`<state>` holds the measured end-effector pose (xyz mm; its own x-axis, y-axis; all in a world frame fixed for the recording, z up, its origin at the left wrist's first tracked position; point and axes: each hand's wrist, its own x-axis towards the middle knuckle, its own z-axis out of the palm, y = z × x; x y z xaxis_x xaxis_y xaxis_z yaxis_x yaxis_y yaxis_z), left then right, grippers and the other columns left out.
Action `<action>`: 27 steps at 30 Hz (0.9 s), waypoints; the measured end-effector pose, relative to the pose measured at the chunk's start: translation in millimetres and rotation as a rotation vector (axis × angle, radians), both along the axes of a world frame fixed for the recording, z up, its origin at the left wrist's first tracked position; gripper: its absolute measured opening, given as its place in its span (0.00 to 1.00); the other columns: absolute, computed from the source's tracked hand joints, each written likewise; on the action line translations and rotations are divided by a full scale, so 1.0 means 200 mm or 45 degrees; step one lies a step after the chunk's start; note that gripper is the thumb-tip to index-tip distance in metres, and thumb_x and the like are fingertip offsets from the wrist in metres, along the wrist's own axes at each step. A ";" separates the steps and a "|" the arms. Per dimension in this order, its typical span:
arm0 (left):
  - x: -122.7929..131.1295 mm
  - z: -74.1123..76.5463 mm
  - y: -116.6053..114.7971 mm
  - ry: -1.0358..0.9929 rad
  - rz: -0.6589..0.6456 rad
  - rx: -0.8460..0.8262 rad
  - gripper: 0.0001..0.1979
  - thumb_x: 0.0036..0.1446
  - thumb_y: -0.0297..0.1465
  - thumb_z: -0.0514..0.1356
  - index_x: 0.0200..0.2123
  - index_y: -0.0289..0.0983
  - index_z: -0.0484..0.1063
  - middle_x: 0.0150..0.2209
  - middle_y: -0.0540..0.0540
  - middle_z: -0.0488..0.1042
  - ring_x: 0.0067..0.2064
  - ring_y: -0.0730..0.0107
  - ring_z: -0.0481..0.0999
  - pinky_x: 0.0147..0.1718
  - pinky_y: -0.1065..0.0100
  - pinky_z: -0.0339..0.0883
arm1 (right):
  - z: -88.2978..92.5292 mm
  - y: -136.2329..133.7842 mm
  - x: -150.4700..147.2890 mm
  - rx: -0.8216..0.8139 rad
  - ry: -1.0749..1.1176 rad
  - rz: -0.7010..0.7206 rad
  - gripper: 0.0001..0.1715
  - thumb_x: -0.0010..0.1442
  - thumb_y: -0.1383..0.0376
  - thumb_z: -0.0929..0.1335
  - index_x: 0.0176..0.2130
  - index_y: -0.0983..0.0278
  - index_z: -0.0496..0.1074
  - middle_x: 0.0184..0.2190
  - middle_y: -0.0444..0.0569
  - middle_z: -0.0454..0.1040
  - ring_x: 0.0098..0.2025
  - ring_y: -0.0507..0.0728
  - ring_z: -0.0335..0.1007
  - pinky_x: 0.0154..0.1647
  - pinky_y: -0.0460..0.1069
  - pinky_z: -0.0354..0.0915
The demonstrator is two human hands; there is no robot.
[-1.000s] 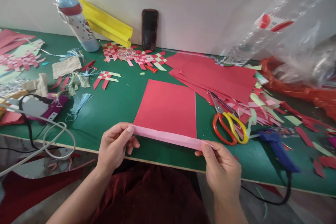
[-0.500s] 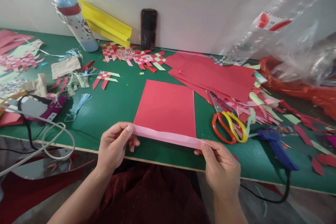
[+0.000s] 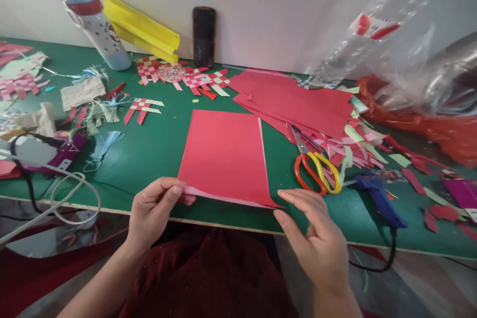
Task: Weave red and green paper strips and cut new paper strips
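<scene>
- Left hand (image 3: 154,211): clamped on near left corner of red paper (image 3: 223,154);
- Right hand (image 3: 316,238): spread at near right corner, grip now released;
- Pink fold (image 3: 192,191): opened rightward; crease appears unsecured.

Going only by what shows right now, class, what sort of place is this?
Probably a papercraft workspace: scissors, what looks like a blue glue gun, and scattered cut paper strips lie on a green table.
</scene>
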<state>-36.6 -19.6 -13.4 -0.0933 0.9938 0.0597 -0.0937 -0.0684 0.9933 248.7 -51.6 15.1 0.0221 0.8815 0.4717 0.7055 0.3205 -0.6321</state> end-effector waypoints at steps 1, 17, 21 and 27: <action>-0.01 0.00 -0.01 0.043 -0.029 0.036 0.04 0.62 0.30 0.62 0.38 0.37 0.76 0.30 0.49 0.80 0.31 0.72 0.80 0.34 0.70 0.77 | 0.03 0.00 -0.01 0.057 -0.125 0.049 0.16 0.59 0.66 0.71 0.48 0.58 0.73 0.42 0.48 0.78 0.46 0.58 0.71 0.49 0.56 0.67; -0.03 0.05 0.01 0.175 -0.233 0.246 0.07 0.63 0.26 0.59 0.36 0.38 0.77 0.31 0.50 0.81 0.31 0.74 0.81 0.34 0.74 0.75 | 0.02 0.04 -0.16 0.143 -0.473 0.310 0.05 0.64 0.69 0.67 0.39 0.63 0.75 0.33 0.47 0.78 0.38 0.55 0.70 0.47 0.52 0.62; -0.05 0.05 0.02 0.308 -0.296 0.285 0.08 0.65 0.25 0.56 0.38 0.38 0.76 0.33 0.49 0.80 0.32 0.74 0.80 0.34 0.73 0.75 | -0.04 0.03 -0.17 0.176 -0.512 0.324 0.07 0.64 0.71 0.66 0.38 0.65 0.75 0.33 0.49 0.78 0.38 0.56 0.70 0.46 0.52 0.63; -0.14 0.15 0.02 1.078 -0.228 0.613 0.12 0.59 0.23 0.59 0.46 0.37 0.72 0.47 0.41 0.75 0.48 0.64 0.74 0.48 0.60 0.68 | -0.10 0.01 -0.19 0.174 -0.544 0.331 0.09 0.65 0.72 0.65 0.40 0.65 0.75 0.34 0.49 0.78 0.38 0.56 0.69 0.46 0.52 0.63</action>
